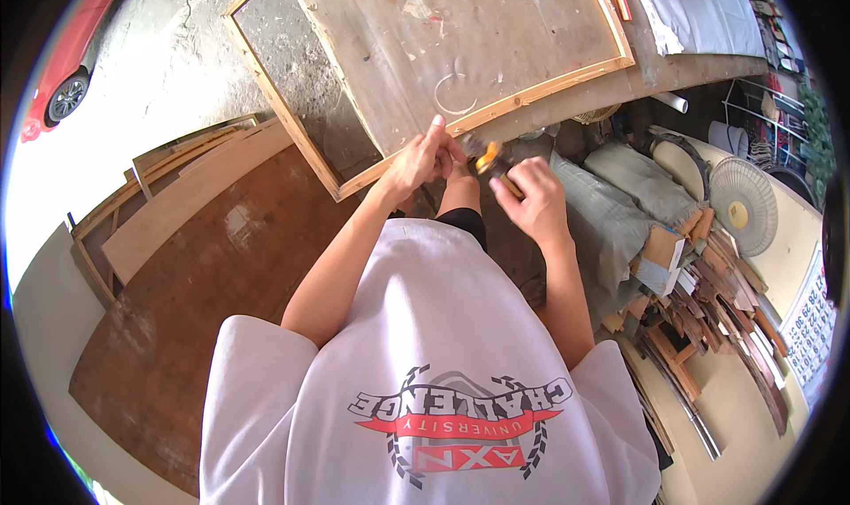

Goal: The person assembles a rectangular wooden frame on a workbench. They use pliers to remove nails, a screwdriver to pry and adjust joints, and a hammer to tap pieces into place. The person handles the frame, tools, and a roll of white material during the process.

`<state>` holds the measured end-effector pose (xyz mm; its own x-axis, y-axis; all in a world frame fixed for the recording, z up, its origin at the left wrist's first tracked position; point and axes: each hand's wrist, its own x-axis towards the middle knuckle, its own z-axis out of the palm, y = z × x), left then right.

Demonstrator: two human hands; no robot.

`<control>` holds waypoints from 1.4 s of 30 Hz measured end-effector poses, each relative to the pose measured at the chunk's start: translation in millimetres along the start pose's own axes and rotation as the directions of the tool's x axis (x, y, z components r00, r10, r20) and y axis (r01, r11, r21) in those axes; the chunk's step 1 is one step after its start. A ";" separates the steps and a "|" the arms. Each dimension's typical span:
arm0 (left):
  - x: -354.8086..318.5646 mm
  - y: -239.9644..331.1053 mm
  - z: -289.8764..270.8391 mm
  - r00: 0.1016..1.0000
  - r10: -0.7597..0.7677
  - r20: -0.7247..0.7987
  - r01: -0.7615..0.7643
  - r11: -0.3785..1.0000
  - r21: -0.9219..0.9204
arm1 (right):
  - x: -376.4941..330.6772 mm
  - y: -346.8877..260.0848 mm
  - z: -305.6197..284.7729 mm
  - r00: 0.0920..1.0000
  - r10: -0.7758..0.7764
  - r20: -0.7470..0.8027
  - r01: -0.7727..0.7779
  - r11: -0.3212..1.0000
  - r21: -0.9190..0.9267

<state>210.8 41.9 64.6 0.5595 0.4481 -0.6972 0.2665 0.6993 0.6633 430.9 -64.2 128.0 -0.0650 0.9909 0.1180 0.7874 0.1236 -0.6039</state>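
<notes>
A wooden frame (512, 100) of thin light strips lies on a worn work table (390, 36), its near left corner jutting past the table's edge. At the frame's near side is my left hand (418, 161), thumb up and fingers closed together; whatever they pinch is too small to make out. My right hand (534, 195) grips what looks like a hammer (492, 161) with a black-and-yellow handle. Its grey head, smeared by motion, is just right of my left fingertips.
An orange-handled tool (622, 2) and a white cloth (695, 14) lie at the table's far right. Brown wooden panels (204, 266) lean on the left. To the right are covered bundles (593, 231), a fan (742, 206) and stacked wood offcuts (708, 301). A red car (66, 53) stands far left.
</notes>
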 end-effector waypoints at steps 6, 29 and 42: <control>-11.0 -17.6 -6.8 1.000 0.019 0.010 -0.021 0.971 0.238 | -4.6 -27.6 7.6 0.976 -0.091 0.197 0.132 0.970 -0.206; 22.3 -36.3 -8.2 0.806 0.575 -0.138 -0.199 0.484 0.852 | 3.9 -33.5 73.4 0.853 0.520 0.042 -0.476 0.809 -0.344; 24.3 -45.7 -8.8 0.824 0.543 -0.161 -0.150 0.484 0.862 | -31.1 -1.5 117.1 0.959 0.053 -0.279 -0.144 0.938 -0.316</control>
<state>205.3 25.7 14.9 0.4793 0.8387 -0.2585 0.7215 -0.2088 0.6602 359.9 -88.9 33.0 0.1504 0.9418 0.3006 0.9414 -0.0437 -0.3343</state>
